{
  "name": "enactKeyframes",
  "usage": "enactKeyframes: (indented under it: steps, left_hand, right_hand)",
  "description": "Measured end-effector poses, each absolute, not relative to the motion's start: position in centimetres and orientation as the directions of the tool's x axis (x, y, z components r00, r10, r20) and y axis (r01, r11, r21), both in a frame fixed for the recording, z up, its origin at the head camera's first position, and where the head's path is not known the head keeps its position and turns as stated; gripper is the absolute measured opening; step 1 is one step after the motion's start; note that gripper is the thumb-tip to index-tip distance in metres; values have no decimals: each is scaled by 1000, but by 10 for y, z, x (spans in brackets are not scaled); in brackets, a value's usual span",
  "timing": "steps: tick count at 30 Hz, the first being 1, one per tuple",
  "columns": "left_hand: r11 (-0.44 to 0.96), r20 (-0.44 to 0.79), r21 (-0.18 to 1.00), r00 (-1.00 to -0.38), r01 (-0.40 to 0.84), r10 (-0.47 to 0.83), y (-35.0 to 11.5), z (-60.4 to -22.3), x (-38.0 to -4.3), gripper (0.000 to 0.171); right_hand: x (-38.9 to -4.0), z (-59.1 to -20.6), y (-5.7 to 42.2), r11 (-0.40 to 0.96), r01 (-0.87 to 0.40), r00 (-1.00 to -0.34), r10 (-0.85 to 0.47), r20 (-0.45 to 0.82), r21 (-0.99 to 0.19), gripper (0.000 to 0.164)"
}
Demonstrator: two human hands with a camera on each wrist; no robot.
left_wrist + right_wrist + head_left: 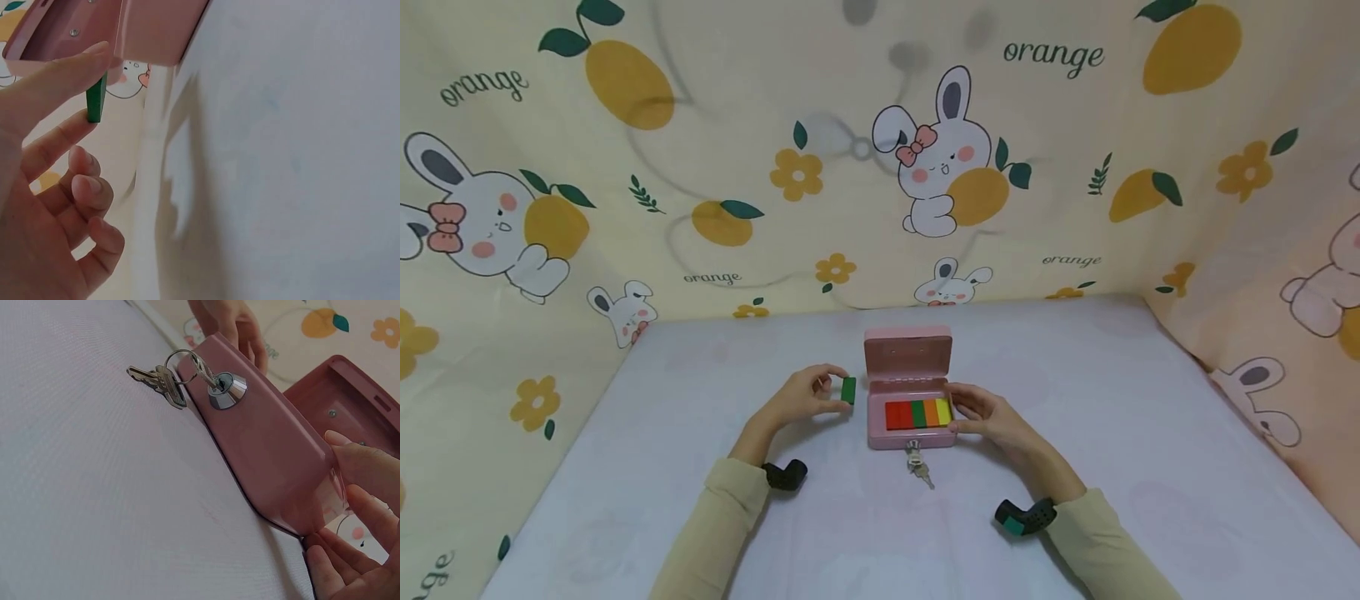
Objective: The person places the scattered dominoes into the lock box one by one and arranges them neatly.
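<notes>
My left hand (803,392) pinches a small green block (847,391) between thumb and index finger, left of an open pink cash box (874,440). In the left wrist view the green block (95,100) is upright and thin, its other three fingers loosely bent below. Inside the box lies a row of coloured blocks (917,414): red, green, orange and yellow. My right hand (992,419) holds the box's right side. The right wrist view shows its thumb (369,464) at the top edge and fingers against the side wall. Keys (164,381) hang from the front lock (227,391).
The box lid (907,357) stands raised at the back. A white tabletop (880,533) lies under everything. Patterned cloth (820,100) with rabbits and oranges rises behind and at both sides. Black wrist cameras (786,475) sit on both wrists.
</notes>
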State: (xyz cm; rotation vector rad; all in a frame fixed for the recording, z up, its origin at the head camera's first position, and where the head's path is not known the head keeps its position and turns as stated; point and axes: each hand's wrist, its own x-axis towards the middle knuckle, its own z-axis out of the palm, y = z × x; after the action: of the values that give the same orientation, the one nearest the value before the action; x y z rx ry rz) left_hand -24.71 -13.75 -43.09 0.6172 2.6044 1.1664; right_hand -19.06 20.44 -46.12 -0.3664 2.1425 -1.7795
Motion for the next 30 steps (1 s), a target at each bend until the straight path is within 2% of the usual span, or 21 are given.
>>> enactKeyframes:
  steps: [10, 21, 30]
  left_hand:
    - [619, -18, 727, -893, 298, 450, -133, -423, -238, 50]
    - [585, 37, 730, -876, 353, 482, -126, -421, -227, 49]
    - [575, 71, 723, -868, 384, 491, -123, -422, -225, 48]
  right_hand:
    - [-190, -460, 204, 178, -16, -906, -420, -61, -984, 71]
    - [-189, -461, 203, 190, 33, -913, -393, -107, -981, 72]
    - [-190, -463, 204, 153, 36, -910, -403, -95, -988, 73]
